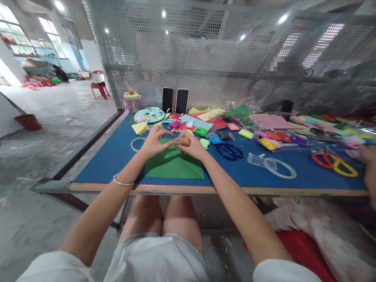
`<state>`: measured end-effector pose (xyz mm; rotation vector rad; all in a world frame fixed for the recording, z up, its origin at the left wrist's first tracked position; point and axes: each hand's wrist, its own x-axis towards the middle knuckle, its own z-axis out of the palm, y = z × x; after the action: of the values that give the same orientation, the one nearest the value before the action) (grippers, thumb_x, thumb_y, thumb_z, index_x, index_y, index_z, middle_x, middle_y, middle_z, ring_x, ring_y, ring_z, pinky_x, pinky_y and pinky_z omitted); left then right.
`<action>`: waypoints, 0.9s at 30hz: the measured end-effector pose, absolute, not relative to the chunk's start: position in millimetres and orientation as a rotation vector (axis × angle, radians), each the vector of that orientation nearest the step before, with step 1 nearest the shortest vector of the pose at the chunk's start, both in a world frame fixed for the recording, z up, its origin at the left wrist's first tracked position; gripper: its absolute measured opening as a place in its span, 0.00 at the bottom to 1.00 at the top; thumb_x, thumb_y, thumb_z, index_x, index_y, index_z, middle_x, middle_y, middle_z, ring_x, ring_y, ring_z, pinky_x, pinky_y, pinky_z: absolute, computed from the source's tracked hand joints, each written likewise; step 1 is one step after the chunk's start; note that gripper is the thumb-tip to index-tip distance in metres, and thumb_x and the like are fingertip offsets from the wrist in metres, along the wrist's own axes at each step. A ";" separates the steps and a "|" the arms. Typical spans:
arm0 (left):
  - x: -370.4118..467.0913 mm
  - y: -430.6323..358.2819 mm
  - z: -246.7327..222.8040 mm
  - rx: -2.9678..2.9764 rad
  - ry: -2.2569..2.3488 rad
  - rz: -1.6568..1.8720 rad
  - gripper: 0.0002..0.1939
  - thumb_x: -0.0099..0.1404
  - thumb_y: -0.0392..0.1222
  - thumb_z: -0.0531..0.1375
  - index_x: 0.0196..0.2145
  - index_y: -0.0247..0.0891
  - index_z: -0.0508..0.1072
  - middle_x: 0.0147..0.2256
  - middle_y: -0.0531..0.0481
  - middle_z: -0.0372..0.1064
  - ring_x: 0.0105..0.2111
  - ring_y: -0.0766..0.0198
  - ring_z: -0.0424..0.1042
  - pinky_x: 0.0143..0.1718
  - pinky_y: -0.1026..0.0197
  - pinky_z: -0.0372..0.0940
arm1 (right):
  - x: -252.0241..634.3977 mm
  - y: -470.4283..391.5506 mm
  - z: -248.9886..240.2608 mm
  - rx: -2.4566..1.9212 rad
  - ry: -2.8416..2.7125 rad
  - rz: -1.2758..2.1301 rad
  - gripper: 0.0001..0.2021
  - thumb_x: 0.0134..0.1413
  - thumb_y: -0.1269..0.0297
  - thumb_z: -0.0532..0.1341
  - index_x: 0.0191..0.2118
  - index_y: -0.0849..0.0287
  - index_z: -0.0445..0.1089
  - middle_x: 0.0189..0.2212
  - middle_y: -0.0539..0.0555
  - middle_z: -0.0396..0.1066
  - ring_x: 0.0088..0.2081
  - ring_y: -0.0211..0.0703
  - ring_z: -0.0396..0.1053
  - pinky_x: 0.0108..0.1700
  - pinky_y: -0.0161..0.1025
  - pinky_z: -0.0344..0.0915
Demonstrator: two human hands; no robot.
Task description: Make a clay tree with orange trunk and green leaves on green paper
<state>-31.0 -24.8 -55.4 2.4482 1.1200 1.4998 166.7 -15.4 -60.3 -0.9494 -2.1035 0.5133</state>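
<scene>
Right grip [194, 146] is clamped on the brown lump [185, 142], which looks soft and partly in clear wrap. Left grip [153, 141] faces it: thumb and forefinger curved, apart, tips right by the lump. Can't tell if they touch it.

Lump sits between the two grips, above the green sheet [176, 166] on the desk [102, 168].

Risks, my read:
- Slip. Wrap is likely slick; if right grip loosens before left grip has a hold, lump drops onto the sheet below.
- Sticking or smearing. If it's as soft as it looks, squeezing too hard squashes it, and bits could stick to fingers or wrap.
- Sheet shift. It lies right under both grips; a low wrist could drag or crease it. No weight visible on it.
- Snag. Blue-handled scissors [230, 150] lie right of right grip, near that forearm; an outward swing could catch them. Left grip has the clear ring [137, 144] just to its left, easy to nudge.
- Mix-up. Bright green packet [201, 131] and pale green packet [204, 143] are close by right grip; a sloppy set-down puts brown among other colours.
</scene>
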 end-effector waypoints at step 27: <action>-21.6 -36.5 -57.7 2.705 1.106 1.183 0.20 0.52 0.30 0.56 0.39 0.46 0.79 0.43 0.46 0.55 0.46 0.52 0.57 0.51 0.45 0.56 | 166.8 -14.6 -66.6 -0.936 -2.211 0.403 0.19 0.46 0.58 0.64 0.44 0.58 0.62 0.37 0.56 0.71 0.37 0.48 0.70 0.37 0.40 0.63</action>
<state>-21.6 -36.5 -57.7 2.7047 1.1056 1.1825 166.8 -14.6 -66.6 -0.9358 -2.2109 0.4032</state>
